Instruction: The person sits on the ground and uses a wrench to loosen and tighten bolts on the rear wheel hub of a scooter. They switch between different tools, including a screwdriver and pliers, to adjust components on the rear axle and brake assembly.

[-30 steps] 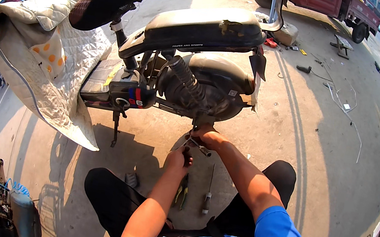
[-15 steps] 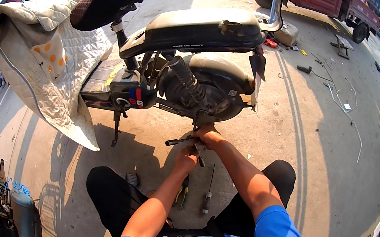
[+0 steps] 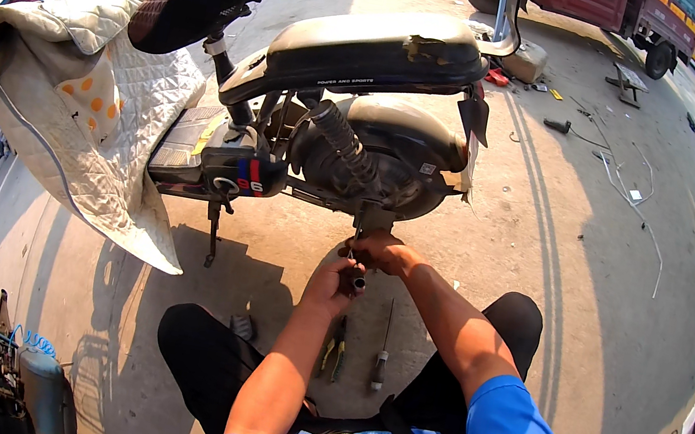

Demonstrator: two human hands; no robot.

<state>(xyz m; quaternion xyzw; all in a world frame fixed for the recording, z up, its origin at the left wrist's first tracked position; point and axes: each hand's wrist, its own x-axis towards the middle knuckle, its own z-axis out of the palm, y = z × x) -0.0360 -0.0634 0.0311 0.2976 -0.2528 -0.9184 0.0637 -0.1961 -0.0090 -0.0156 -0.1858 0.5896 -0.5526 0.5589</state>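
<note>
An electric scooter point(image 3: 364, 63) stands in front of me, its rear wheel point(image 3: 379, 167) toward my hands. My left hand point(image 3: 329, 286) is closed around a metal tubular socket wrench point(image 3: 358, 284), whose open round end points up at me. Just beyond it, my right hand point(image 3: 380, 251) is by the wheel's axle, below the shock absorber point(image 3: 341, 144). Its fingers are curled and partly hidden; what they grip cannot be made out. On the ground between my knees lie pliers point(image 3: 332, 357) with yellow-green handles and a long-shafted screwdriver point(image 3: 380, 370).
A quilted cover point(image 3: 124, 124) drapes over the scooter's front at left. The kickstand point(image 3: 212, 236) reaches the ground. Metal equipment point(image 3: 16, 382) with a blue coiled hose stands lower left. Wires point(image 3: 628, 186) lie right, and a red cargo vehicle point(image 3: 585, 4) is parked behind.
The socket wrench has turned from lying crosswise to pointing its open end up at me. My left hand has shifted slightly with it. A yellow bus has come further into view at upper right.
</note>
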